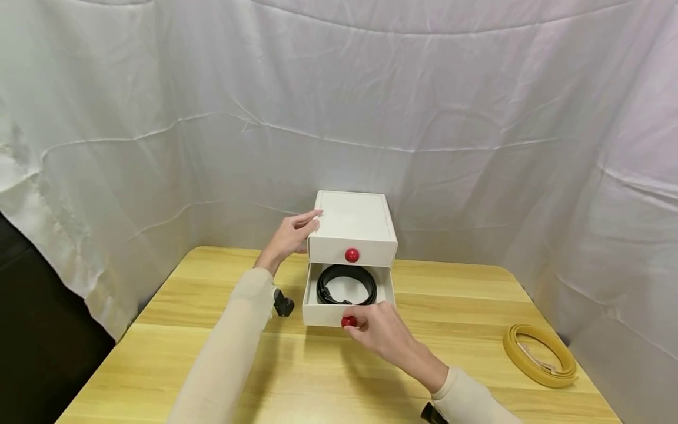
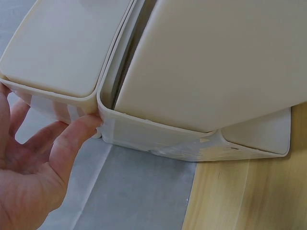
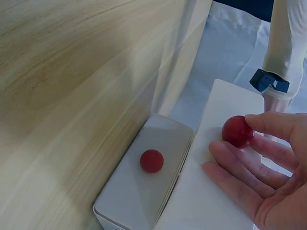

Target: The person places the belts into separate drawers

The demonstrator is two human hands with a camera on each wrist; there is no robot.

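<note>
A white two-drawer box [image 1: 352, 219] stands in the middle of the wooden table [image 1: 175, 353]. Its upper drawer is closed and has a red knob [image 1: 352, 255]. The lower drawer [image 1: 323, 315] is pulled out, and a coiled black belt [image 1: 346, 282] lies in it. My right hand [image 1: 365, 330] pinches the lower drawer's red knob [image 1: 348, 321]; in the right wrist view the fingertips [image 3: 261, 122] close on that knob [image 3: 237, 131]. My left hand [image 1: 293, 235] rests with straight fingers against the box's upper left edge. In the left wrist view its thumb [image 2: 79, 132] touches the box's corner [image 2: 103, 108].
A coiled yellow belt [image 1: 537, 353] lies on the table near the right edge. White cloth [image 1: 159, 147] hangs close behind and to both sides of the table. The box stands near the table's far edge, with bare wood in front.
</note>
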